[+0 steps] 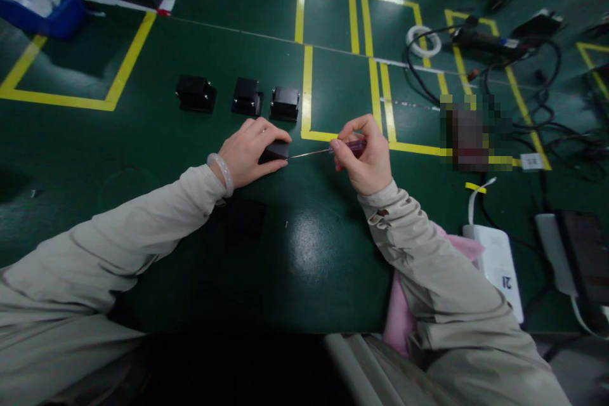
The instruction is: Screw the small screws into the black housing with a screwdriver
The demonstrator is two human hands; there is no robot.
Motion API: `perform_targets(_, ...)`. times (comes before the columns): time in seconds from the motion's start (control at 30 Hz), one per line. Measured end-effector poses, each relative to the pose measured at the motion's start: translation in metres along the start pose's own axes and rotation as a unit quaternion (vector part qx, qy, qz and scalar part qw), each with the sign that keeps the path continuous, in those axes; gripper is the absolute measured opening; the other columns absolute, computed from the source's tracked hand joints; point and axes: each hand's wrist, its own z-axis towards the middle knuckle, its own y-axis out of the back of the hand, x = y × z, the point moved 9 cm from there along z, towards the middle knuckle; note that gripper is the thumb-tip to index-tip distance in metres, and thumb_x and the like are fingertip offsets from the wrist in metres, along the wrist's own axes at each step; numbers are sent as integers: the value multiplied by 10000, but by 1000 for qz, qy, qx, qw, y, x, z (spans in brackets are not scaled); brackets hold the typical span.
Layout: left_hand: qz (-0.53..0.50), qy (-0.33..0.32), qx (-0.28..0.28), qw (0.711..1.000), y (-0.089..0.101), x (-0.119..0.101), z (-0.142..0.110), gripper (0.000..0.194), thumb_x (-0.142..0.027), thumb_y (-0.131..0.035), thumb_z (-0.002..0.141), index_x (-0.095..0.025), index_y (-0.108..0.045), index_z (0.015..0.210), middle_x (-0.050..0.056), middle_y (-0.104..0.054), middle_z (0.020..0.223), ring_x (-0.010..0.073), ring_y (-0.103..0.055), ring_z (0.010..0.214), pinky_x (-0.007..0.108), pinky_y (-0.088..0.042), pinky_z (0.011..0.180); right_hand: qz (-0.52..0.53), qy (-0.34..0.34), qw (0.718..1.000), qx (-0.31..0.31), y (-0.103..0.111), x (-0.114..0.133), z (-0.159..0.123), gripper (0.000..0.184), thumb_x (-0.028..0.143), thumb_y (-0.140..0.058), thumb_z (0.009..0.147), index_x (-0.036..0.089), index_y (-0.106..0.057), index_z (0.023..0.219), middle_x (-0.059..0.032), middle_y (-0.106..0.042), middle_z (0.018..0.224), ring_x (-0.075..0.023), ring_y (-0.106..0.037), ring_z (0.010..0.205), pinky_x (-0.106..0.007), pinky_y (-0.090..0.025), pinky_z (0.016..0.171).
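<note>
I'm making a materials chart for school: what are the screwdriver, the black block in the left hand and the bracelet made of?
Screwdriver: its thin, silvery shaft looks like polished steel; the purplish, glassy-looking handle is probably plastic.
Black block: dark, smooth and matte, perhaps plastic or painted metal.
Bracelet: pale and glossy, maybe stone or glass.

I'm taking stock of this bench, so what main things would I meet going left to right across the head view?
Blue bin, leftmost black block, left hand, right hand, white ring, white box.
</note>
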Motion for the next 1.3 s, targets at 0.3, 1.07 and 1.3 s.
perform_targets(0.3, 10, -3, -9, 1000, -1, 1, 0, 373, -365, -645, 922, -177, -605, 1242, 114, -634, 1187, 291, -578, 1084, 480, -485, 955, -7, -6, 1000, -12, 0, 3, -1, 390, 613, -627, 905, 254, -485, 849, 103, -454, 519, -71, -459, 381, -264, -336, 386)
perform_targets(1.07, 9, -9, -8, 1000, -2, 1, 0, 367, -379, -631, 928, -175, -605, 1232, 124, -641, 1188, 292, -582, 1084, 474, -482, 958, -7, -4, 1000, 1, -1, 9, -1, 399, 620, -632, 893, 243, -507, 855, 96, -489, 524, -76, -482, 381, -247, -348, 392)
perform_targets(1.3, 9, -9, -8, 1000, -2, 1, 0, 369, -376, -639, 925, -183, -600, 1237, 118, -640, 1184, 290, -583, 1080, 481, -486, 955, 4, 5, 1000, 3, -2, 9, -1, 368, 598, -622, 913, 250, -502, 917, 108, -476, 493, -84, -475, 365, -252, -327, 375)
